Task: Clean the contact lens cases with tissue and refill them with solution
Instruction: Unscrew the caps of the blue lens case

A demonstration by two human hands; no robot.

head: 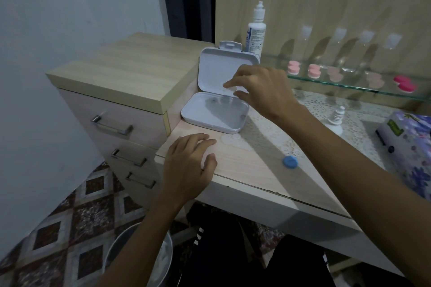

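A white hinged box (pixel 213 113) stands open on the desk, its lid (pixel 219 66) upright. My right hand (pixel 263 88) hovers over the box's back edge, index finger and thumb stretched toward the hinge with nothing visible between them. My left hand (pixel 189 165) rests flat on the desk's front left corner. A blue lens case piece (pixel 290 162) lies on the desk between my arms. The solution bottle (pixel 256 30) stands behind the box. Several pink and beige lens cases (pixel 313 70) sit on a glass shelf (pixel 349 85). A patterned tissue box (pixel 410 147) is at the right.
A drawer unit (pixel 121 91) stands taller than the desk, right beside the box on the left. A small white ribbed object (pixel 335 120) sits on the lace mat. A metal bin (pixel 142 256) holding white tissue is on the floor below my left arm.
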